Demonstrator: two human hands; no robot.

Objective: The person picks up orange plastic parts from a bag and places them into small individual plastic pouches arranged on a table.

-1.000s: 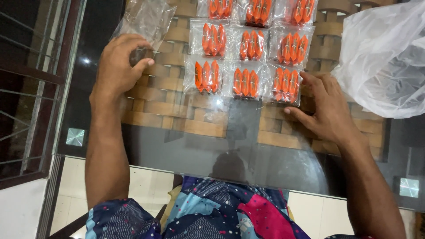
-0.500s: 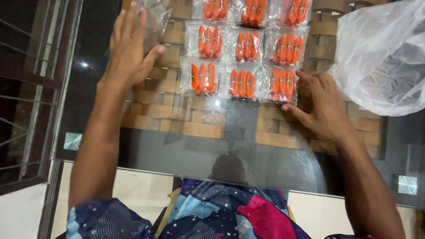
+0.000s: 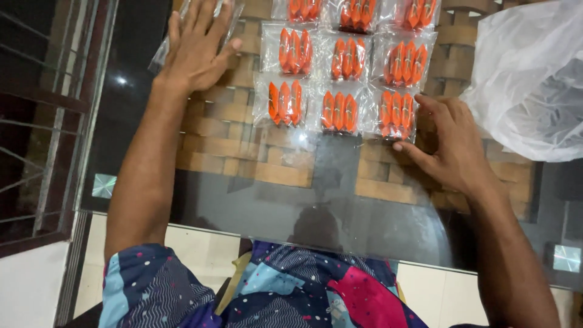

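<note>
Left hand (image 3: 195, 51) lies flat, fingers spread, on clear empty plastic bags (image 3: 182, 36), grasping nothing. Right hand (image 3: 452, 143), released, fingertips touching the nearest clear packet of orange clips (image 3: 398, 114).

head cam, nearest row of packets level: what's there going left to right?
Left forearm → left packet of orange pieces → middle packet → right packet → right hand, fingertips at that packet's edge → crumpled clear plastic bag.

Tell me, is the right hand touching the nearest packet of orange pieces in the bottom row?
Touching. In the head view, the right hand rests its fingertips on the lower edge of the bottom-right packet.
</note>
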